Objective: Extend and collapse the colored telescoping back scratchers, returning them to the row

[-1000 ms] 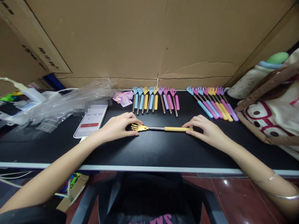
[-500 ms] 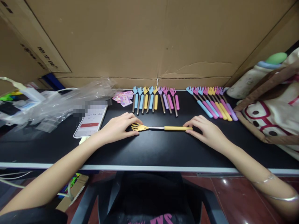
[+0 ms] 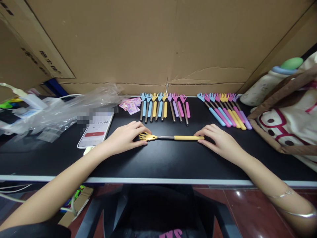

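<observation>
A yellow back scratcher (image 3: 188,138) lies crosswise in front of me, its claw end to the left and its handle joined on the metal rod. My left hand (image 3: 126,137) has thumb and fingers closed about the claw. The end of the handle is between the thumb and fingers of my right hand (image 3: 218,140). Beyond, toward the back, lie several scratcher rods with coloured claws and separate handles (image 3: 173,109) beside them. Farther right is a slanted row of joined back scratchers (image 3: 229,114) in blue, pink, yellow and purple.
A phone (image 3: 97,129) with a timer lies left of my left hand, near crumpled clear plastic bags (image 3: 74,105). Small printed cards (image 3: 131,105) rest by the loose parts. A bag (image 3: 279,125) and a bottle (image 3: 262,82) stand at the right. Cardboard (image 3: 153,43) walls the back.
The view has shifted very slightly. Both hands keep the same hold on the yellow back scratcher, and nothing else has visibly moved.
</observation>
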`<state>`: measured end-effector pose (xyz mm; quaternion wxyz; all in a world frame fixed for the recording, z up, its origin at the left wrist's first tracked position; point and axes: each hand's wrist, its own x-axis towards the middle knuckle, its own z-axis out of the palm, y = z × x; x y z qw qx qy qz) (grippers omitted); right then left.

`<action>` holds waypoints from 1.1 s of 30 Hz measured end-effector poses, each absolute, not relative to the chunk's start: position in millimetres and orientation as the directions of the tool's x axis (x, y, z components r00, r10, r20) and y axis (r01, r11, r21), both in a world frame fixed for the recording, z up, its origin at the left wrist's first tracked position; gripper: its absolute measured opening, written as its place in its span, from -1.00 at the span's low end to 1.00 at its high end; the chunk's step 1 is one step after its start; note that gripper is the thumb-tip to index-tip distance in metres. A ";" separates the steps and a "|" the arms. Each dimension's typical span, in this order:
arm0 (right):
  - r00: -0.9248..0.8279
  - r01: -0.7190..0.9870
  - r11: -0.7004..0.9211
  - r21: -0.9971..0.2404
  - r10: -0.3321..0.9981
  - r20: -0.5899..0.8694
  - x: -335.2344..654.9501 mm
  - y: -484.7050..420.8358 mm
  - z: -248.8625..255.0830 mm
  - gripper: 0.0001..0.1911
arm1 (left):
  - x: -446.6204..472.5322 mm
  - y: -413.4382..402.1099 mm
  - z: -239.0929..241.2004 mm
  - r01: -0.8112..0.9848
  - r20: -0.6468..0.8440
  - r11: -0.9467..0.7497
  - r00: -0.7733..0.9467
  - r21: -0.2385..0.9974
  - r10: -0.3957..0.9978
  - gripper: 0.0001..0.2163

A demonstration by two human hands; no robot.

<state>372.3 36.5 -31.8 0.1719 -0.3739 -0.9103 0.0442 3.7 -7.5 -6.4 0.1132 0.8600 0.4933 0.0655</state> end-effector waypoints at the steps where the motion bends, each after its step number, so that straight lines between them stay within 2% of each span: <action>1: -0.662 0.666 0.716 -0.209 0.696 0.278 372.4 36.6 -31.8 -0.76 | 3.5 -7.6 -6.4 0.833 0.001 -0.489 0.506 0.260 0.863 -0.71; 13: -0.665 0.658 0.719 -0.224 0.694 0.276 373.0 36.3 -30.8 -0.73 | -7.8 -6.0 -2.7 0.800 -0.058 -0.497 0.544 0.336 0.837 -0.62; 33: -0.668 0.668 0.715 -0.206 0.699 0.256 373.0 34.3 -28.9 -0.74 | -9.9 -6.7 0.3 0.808 -0.073 -0.503 0.547 0.308 0.834 -0.63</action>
